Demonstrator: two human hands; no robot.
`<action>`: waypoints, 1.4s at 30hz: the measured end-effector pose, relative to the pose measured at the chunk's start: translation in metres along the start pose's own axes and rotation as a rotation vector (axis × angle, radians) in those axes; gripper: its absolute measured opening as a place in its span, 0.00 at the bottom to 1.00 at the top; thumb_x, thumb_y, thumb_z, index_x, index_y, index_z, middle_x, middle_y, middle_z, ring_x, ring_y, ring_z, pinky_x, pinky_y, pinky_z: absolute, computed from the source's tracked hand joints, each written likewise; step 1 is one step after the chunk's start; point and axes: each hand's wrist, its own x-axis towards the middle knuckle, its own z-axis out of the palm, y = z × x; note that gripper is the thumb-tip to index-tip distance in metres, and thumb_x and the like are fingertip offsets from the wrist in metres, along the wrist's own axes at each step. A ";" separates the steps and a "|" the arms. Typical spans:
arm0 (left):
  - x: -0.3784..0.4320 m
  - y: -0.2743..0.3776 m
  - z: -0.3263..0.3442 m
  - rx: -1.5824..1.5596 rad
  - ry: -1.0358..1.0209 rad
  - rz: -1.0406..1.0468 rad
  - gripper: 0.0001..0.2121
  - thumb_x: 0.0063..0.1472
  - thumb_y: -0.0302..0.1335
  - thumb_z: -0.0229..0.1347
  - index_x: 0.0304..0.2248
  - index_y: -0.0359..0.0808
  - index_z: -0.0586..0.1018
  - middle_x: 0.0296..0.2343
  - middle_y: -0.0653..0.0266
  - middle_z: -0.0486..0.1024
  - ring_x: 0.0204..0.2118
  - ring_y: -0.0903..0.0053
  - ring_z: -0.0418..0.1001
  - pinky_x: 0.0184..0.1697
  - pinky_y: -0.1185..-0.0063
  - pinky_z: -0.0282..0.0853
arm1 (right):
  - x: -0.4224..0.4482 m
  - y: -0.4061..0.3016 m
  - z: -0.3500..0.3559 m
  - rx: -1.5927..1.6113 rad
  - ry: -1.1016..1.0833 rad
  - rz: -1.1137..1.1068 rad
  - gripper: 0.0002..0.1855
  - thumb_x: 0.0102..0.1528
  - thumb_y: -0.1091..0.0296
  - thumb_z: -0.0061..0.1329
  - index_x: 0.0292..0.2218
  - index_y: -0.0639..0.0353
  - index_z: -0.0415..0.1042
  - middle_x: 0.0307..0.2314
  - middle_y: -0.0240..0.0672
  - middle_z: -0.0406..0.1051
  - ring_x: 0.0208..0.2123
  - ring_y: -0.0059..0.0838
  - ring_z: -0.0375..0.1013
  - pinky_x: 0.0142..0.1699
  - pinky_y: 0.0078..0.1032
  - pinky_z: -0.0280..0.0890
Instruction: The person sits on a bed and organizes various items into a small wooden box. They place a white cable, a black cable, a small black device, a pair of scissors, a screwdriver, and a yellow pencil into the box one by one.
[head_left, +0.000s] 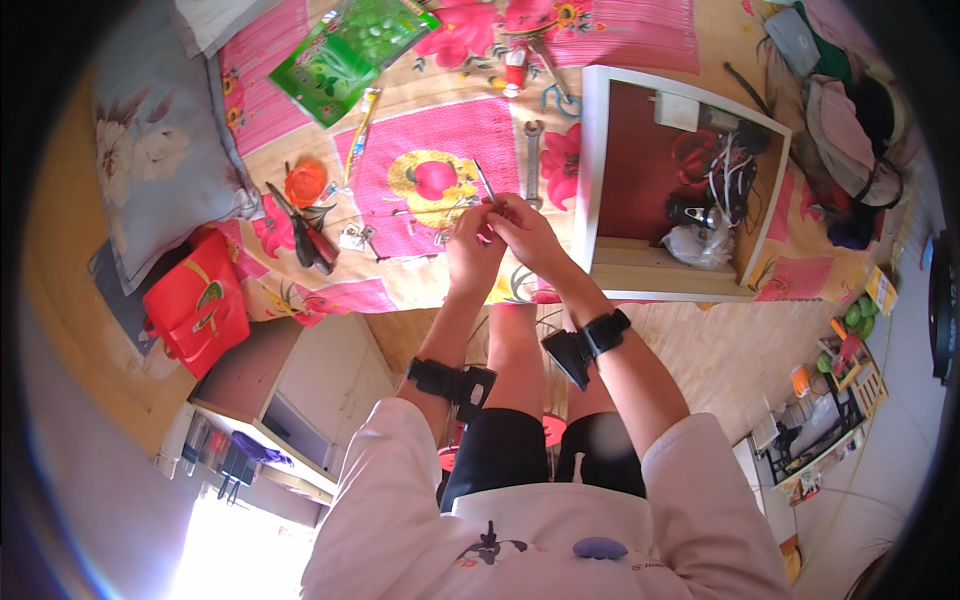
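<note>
My left hand (475, 253) and my right hand (527, 231) meet above the near edge of a flower-print cloth (352, 289). A slim, silver, pen-like tool (484, 178) sticks out of the right hand's fingers, its thin end pointing away from me. The left hand's fingertips are curled against the right hand; whether they pinch something small cannot be made out. Just beyond the right hand lies an open-end wrench (533, 161). Left of my hands are a small key-like metal piece (367, 234) and dark-handled pliers or cutters (304, 240).
To the right stands a white-edged drawer (590, 172) holding cables and a plastic bag (701, 244). An orange dish (305, 183), a toothbrush-like yellow stick (361, 135), a green snack pouch (337, 71) and blue-handled scissors (561, 99) lie farther out. A red bag (202, 300) sits left.
</note>
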 end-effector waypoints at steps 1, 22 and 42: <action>0.003 0.010 0.003 0.004 -0.008 0.055 0.16 0.46 0.18 0.57 0.38 0.33 0.75 0.28 0.61 0.74 0.26 0.75 0.71 0.29 0.79 0.68 | -0.004 -0.008 -0.006 0.002 0.033 -0.091 0.15 0.58 0.75 0.43 0.47 0.67 0.64 0.36 0.35 0.70 0.38 0.22 0.71 0.43 0.20 0.67; 0.037 0.105 0.132 0.106 -0.275 0.482 0.08 0.54 0.16 0.50 0.34 0.32 0.73 0.31 0.58 0.71 0.33 0.66 0.71 0.35 0.75 0.69 | -0.005 -0.011 -0.162 -0.787 0.850 -0.349 0.16 0.44 0.70 0.52 0.38 0.60 0.73 0.28 0.42 0.71 0.31 0.43 0.71 0.37 0.34 0.67; 0.066 0.057 0.059 0.124 -0.010 0.262 0.05 0.55 0.17 0.50 0.31 0.33 0.74 0.30 0.65 0.74 0.29 0.80 0.71 0.28 0.82 0.66 | 0.047 -0.033 -0.131 -0.823 0.780 -0.346 0.12 0.44 0.71 0.55 0.34 0.59 0.70 0.30 0.43 0.69 0.33 0.46 0.70 0.37 0.37 0.66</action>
